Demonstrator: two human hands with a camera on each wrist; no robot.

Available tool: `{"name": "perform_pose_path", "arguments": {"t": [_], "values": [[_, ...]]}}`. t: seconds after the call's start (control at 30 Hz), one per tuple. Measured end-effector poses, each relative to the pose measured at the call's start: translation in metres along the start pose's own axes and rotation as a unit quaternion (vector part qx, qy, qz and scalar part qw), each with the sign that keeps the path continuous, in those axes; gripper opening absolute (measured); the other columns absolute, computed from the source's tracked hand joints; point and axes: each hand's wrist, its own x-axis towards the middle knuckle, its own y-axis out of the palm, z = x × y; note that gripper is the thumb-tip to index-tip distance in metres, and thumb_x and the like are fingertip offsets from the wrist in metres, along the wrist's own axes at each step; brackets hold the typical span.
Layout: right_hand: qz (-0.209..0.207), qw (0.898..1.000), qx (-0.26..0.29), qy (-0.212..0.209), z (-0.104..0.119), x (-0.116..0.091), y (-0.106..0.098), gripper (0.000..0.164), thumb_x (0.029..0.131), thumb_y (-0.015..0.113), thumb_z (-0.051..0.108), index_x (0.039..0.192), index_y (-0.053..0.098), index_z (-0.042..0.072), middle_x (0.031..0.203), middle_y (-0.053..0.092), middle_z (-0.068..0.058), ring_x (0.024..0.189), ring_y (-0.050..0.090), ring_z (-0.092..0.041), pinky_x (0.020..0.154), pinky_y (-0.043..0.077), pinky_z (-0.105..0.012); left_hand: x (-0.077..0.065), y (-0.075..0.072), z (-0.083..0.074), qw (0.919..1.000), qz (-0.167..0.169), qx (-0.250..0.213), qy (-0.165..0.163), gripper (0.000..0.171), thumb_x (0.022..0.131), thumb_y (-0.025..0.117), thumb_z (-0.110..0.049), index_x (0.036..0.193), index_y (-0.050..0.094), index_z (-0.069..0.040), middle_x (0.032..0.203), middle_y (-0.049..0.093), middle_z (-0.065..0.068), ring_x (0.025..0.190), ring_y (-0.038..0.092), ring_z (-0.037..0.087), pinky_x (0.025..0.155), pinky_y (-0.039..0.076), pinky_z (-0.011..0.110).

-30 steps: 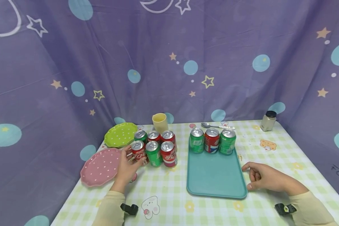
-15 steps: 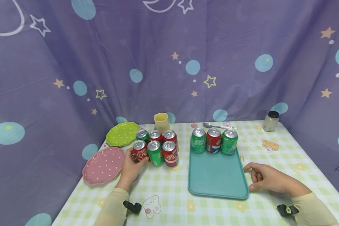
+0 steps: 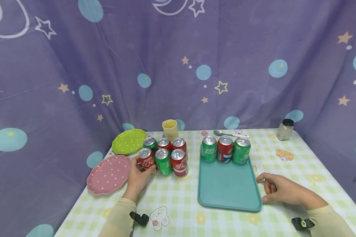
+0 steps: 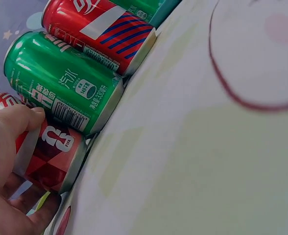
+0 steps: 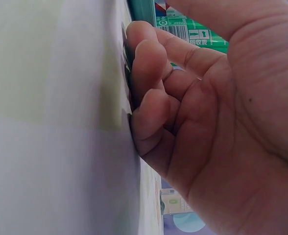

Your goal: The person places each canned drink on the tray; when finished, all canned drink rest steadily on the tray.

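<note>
My left hand (image 3: 137, 177) holds a red soda can (image 3: 146, 158) at the front left of a cluster, thumb on its near side and fingers round its left. Close beside it stand a green soda can (image 3: 163, 162) and another red can (image 3: 179, 163). A second row behind has a green can (image 3: 150, 143) and two red ones. In the left wrist view the held can (image 4: 53, 159) stands upright against the green one. My right hand (image 3: 281, 190) rests on the table at the right edge of the teal tray (image 3: 229, 187), fingers loosely curled, holding nothing.
Two green cans and a red-and-blue can (image 3: 224, 149) stand in a row at the tray's far end. A pink plate (image 3: 108, 176) and a green plate (image 3: 129, 141) lie left. Behind are a yellow cup (image 3: 170, 129), a spoon (image 3: 231, 134) and a black-lidded jar (image 3: 285, 129).
My left hand has moved slightly right and closed its fingers round the front-left red can. My right hand stays beside the tray, and the head view has shifted slightly.
</note>
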Motion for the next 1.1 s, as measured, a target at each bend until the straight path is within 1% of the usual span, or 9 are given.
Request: {"name": "perform_pose_path", "arguments": {"t": [0.1,0.27,0.4,0.5,0.63,0.8,0.97,1.03,1.1], "values": [[0.000,1.000,-0.005,0.004,-0.002,0.000,0.000,0.062,0.088,0.086,0.025,0.134,0.054,-0.002,0.086,0.061,-0.007,0.063,0.051,-0.009,0.056,0.047,-0.029,-0.001,-0.001,0.000,0.9999,-0.009,-0.008,0.006,0.071,0.086,0.086,-0.008,0.144,0.045,-0.004,0.138,0.057,0.017,0.126,0.058,0.035,0.098,0.053,0.031],[0.001,1.000,-0.003,0.003,-0.002,0.000,-0.001,0.062,0.088,0.087,0.025,0.134,0.054,-0.002,0.086,0.061,-0.008,0.063,0.051,-0.009,0.056,0.047,-0.029,-0.003,-0.001,-0.002,0.9992,-0.027,-0.028,0.001,0.073,0.085,0.088,-0.009,0.144,0.044,-0.006,0.140,0.054,0.014,0.124,0.056,0.032,0.092,0.050,0.019],[0.001,1.000,0.000,-0.004,-0.002,-0.001,-0.001,0.062,0.088,0.087,0.024,0.133,0.054,-0.003,0.085,0.061,-0.007,0.063,0.051,-0.009,0.055,0.047,-0.029,-0.004,-0.002,-0.006,0.9979,-0.045,-0.046,0.011,0.073,0.085,0.088,-0.009,0.144,0.044,-0.005,0.138,0.053,0.015,0.121,0.055,0.032,0.090,0.052,0.019],[0.000,1.000,-0.002,-0.009,-0.002,0.000,-0.001,0.062,0.088,0.086,0.024,0.134,0.055,-0.003,0.085,0.060,-0.007,0.064,0.052,-0.009,0.055,0.047,-0.029,-0.005,-0.004,-0.012,0.9974,-0.058,-0.038,0.022,0.071,0.086,0.089,-0.011,0.142,0.046,-0.006,0.136,0.055,0.014,0.118,0.056,0.030,0.090,0.053,0.022],[0.000,1.000,-0.003,-0.005,-0.001,0.000,-0.001,0.062,0.088,0.086,0.024,0.134,0.054,-0.003,0.085,0.060,-0.006,0.064,0.052,-0.009,0.056,0.047,-0.029,-0.007,-0.008,-0.021,0.9966,-0.072,-0.024,0.031,0.070,0.085,0.089,-0.015,0.140,0.047,-0.008,0.133,0.058,0.011,0.117,0.057,0.026,0.091,0.053,0.025],[0.002,1.000,0.005,-0.006,-0.001,0.001,-0.001,0.061,0.089,0.085,0.022,0.135,0.054,-0.004,0.085,0.061,-0.007,0.063,0.052,-0.009,0.056,0.047,-0.029,-0.008,-0.014,-0.036,0.9933,-0.097,-0.031,0.054,0.068,0.086,0.088,-0.010,0.139,0.047,-0.003,0.129,0.060,0.012,0.113,0.058,0.025,0.094,0.051,0.028],[0.001,1.000,0.008,-0.012,-0.001,0.001,0.000,0.061,0.090,0.085,0.021,0.136,0.053,-0.004,0.085,0.061,-0.006,0.063,0.051,-0.009,0.056,0.047,-0.029,-0.010,-0.018,-0.050,0.9889,-0.118,-0.026,0.087,0.069,0.084,0.089,-0.006,0.140,0.049,-0.001,0.125,0.061,0.010,0.107,0.058,0.018,0.088,0.053,0.022],[-0.001,1.000,0.007,-0.012,-0.002,0.000,0.000,0.061,0.090,0.085,0.021,0.135,0.053,-0.004,0.085,0.061,-0.006,0.063,0.052,-0.009,0.056,0.047,-0.029,-0.011,-0.018,-0.057,0.9873,-0.121,-0.026,0.099,0.069,0.084,0.088,-0.003,0.140,0.049,0.000,0.125,0.061,0.010,0.106,0.059,0.017,0.086,0.054,0.019],[-0.001,1.000,0.007,-0.012,-0.004,0.000,0.000,0.061,0.090,0.085,0.021,0.135,0.053,-0.004,0.085,0.061,-0.006,0.063,0.052,-0.009,0.056,0.048,-0.029,-0.014,-0.018,-0.070,0.9866,-0.120,-0.027,0.107,0.068,0.083,0.087,0.000,0.140,0.049,0.002,0.125,0.062,0.012,0.105,0.060,0.016,0.085,0.055,0.018]]}}
